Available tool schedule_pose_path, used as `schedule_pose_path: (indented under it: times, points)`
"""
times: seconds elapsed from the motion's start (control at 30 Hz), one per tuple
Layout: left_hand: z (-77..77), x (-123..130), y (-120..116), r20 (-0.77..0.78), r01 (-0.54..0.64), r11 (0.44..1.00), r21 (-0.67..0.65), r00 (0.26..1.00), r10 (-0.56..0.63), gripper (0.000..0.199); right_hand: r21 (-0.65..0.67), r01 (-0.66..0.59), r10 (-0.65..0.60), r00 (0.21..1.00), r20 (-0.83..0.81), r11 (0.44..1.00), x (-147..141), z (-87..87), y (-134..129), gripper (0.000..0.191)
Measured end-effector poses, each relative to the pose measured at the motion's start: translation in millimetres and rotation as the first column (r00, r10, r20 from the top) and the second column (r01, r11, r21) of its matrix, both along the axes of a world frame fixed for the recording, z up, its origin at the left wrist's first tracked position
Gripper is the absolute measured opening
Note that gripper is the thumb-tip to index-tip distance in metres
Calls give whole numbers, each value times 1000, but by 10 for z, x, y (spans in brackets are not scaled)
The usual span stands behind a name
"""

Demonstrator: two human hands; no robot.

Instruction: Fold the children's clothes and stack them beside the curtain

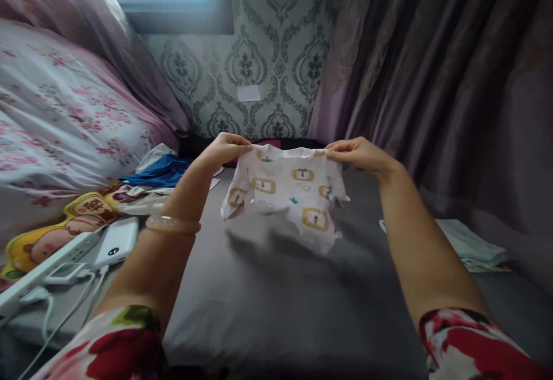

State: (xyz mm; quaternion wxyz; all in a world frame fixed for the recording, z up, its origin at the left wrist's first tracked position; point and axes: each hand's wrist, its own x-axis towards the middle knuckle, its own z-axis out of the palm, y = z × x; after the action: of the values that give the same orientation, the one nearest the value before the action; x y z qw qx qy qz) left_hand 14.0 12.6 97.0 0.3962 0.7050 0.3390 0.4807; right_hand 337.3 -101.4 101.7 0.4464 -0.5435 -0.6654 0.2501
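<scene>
A small white baby shirt [285, 181] with yellow lion-like prints hangs stretched between my two hands, above a grey bed sheet [276, 305]. My left hand [225, 148] pinches its left shoulder, and my right hand [355, 152] pinches the right shoulder. The neckline runs level between them. The shirt's lower part billows out and casts a shadow on the sheet. A pale bangle [173, 224] circles my left forearm.
To the left lie a blue cloth [159, 171], a yellow cartoon pillow [56, 230], a white power bank [116, 243] and a power strip [52, 268] with cables. Folded light cloths [475, 244] lie at the right. Curtains [415, 63] hang on both sides.
</scene>
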Motion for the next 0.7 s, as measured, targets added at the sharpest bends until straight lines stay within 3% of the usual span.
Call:
schedule_pose_path:
  times: [0.1,0.23,0.33,0.4,0.5,0.6,0.7]
  points:
    - [-80,-40,46,73,160,985,-61,985,-155,34,18,-21,23,994,-105,1000,49,-45,3,47]
    - [-152,-31,86,-54,148,981,-125,986,-156,33,2,-7,7,999,-44,1000,64,-87,11,46]
    - [-153,8,81,101,236,965,-112,969,-225,34,-5,-50,49,997,-65,999,74,-96,30,49]
    - [-145,25,80,112,209,969,-129,974,-195,32,-38,-29,28,999,-32,999,90,-97,43,49]
    - [-145,25,86,-11,177,970,-168,983,-182,31,-39,-14,13,1000,-11,999,117,-101,43,49]
    - [-151,23,89,116,232,962,-143,969,-217,39,-34,7,-8,999,-36,999,140,-109,24,51]
    - [-146,49,113,119,201,963,-178,976,-182,41,5,44,-44,998,-40,999,168,-118,18,48]
